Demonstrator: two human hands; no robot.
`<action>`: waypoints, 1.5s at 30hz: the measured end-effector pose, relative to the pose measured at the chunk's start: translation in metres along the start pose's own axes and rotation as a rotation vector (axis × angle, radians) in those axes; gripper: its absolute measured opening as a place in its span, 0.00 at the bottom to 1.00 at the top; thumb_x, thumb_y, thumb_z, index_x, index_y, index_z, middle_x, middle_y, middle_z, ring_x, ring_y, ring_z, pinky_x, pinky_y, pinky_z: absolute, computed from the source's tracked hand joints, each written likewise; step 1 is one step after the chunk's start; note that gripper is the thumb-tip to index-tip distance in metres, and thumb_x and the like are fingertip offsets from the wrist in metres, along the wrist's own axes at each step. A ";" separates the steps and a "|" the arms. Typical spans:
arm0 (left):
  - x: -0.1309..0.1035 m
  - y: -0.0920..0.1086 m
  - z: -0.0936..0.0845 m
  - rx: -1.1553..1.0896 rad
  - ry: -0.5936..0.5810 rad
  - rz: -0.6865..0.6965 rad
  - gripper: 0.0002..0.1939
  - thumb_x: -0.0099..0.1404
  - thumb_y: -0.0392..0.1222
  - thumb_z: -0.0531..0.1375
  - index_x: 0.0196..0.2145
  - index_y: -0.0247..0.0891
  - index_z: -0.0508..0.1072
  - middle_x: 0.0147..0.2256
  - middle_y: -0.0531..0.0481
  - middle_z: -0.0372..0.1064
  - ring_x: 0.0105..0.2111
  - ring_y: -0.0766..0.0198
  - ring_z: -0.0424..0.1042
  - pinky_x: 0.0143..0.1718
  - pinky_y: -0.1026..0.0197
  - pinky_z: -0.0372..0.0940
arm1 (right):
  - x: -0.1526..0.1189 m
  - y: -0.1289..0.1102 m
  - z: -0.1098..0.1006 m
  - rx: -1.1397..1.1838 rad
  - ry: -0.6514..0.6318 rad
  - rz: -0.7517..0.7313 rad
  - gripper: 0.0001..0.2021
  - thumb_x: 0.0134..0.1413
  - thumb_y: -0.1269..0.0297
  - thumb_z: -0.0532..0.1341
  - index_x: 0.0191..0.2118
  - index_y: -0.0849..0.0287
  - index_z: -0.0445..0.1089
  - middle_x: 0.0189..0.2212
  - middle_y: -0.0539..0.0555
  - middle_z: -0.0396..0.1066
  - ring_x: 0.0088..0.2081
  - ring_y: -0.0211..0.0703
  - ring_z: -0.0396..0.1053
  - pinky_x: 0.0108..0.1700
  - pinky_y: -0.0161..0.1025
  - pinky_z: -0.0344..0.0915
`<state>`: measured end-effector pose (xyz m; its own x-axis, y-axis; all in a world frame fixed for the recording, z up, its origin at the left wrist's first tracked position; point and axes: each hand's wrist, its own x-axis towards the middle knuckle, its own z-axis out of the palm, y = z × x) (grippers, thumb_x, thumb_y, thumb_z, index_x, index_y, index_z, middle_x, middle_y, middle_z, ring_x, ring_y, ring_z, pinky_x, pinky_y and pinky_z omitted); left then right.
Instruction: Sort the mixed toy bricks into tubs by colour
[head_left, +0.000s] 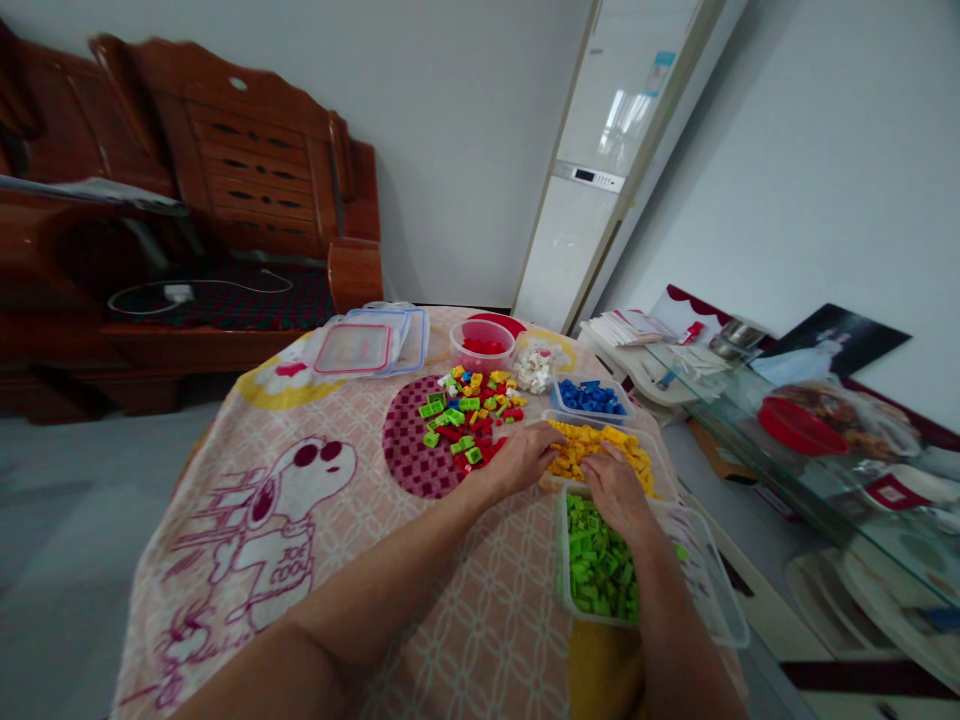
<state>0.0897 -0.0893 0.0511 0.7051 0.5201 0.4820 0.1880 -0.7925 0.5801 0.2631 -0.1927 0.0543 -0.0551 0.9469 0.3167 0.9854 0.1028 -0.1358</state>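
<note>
Yellow toy bricks (630, 448) fill a clear plastic container on the right side of the table. My left hand (529, 455) reaches over its left edge, fingers closed at the bricks; what they hold, if anything, is too small to make out. From the near side, my right hand (616, 488) touches the same bricks with its fingers apart. Green bricks (600, 560) lie in the clear container below my right wrist. Left of my left hand is a mixed pile of bricks (469, 405) in green, red and yellow, loose on the cloth.
Behind the yellow bricks stands a container of blue bricks (591, 397), beside white bricks (534, 370) and a round tub (482, 358) of red ones. Lids (360, 348) lie at the back left. A glass shelf (787, 460) with clutter borders the table's right side.
</note>
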 end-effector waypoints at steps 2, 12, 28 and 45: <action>0.000 -0.002 0.001 -0.008 -0.002 0.012 0.14 0.60 0.28 0.55 0.41 0.35 0.76 0.41 0.44 0.75 0.42 0.62 0.73 0.48 0.61 0.66 | 0.000 0.000 0.000 -0.006 -0.008 -0.004 0.16 0.62 0.71 0.48 0.30 0.58 0.71 0.31 0.54 0.76 0.35 0.42 0.71 0.64 0.50 0.51; -0.004 -0.038 -0.019 0.295 -0.006 -0.295 0.16 0.62 0.31 0.54 0.46 0.36 0.75 0.45 0.44 0.73 0.48 0.60 0.70 0.53 0.59 0.64 | -0.001 0.001 0.001 -0.001 -0.025 0.008 0.16 0.64 0.69 0.47 0.32 0.57 0.71 0.32 0.55 0.76 0.37 0.42 0.71 0.64 0.51 0.52; -0.011 -0.065 -0.029 0.437 -0.030 -0.383 0.18 0.60 0.31 0.55 0.48 0.35 0.74 0.47 0.41 0.72 0.50 0.57 0.69 0.55 0.55 0.62 | 0.000 -0.002 -0.001 -0.013 -0.033 0.021 0.17 0.63 0.70 0.47 0.30 0.57 0.71 0.31 0.54 0.75 0.36 0.42 0.71 0.64 0.49 0.51; -0.012 -0.067 -0.046 0.538 -0.009 -0.492 0.14 0.63 0.36 0.55 0.45 0.37 0.75 0.43 0.42 0.73 0.48 0.55 0.70 0.49 0.57 0.66 | -0.001 -0.003 -0.001 -0.014 -0.033 0.025 0.17 0.64 0.70 0.47 0.31 0.59 0.72 0.32 0.56 0.76 0.38 0.42 0.71 0.65 0.46 0.50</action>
<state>0.0369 -0.0282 0.0368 0.4580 0.8554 0.2419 0.7928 -0.5161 0.3242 0.2602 -0.1940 0.0551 -0.0353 0.9588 0.2818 0.9887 0.0746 -0.1298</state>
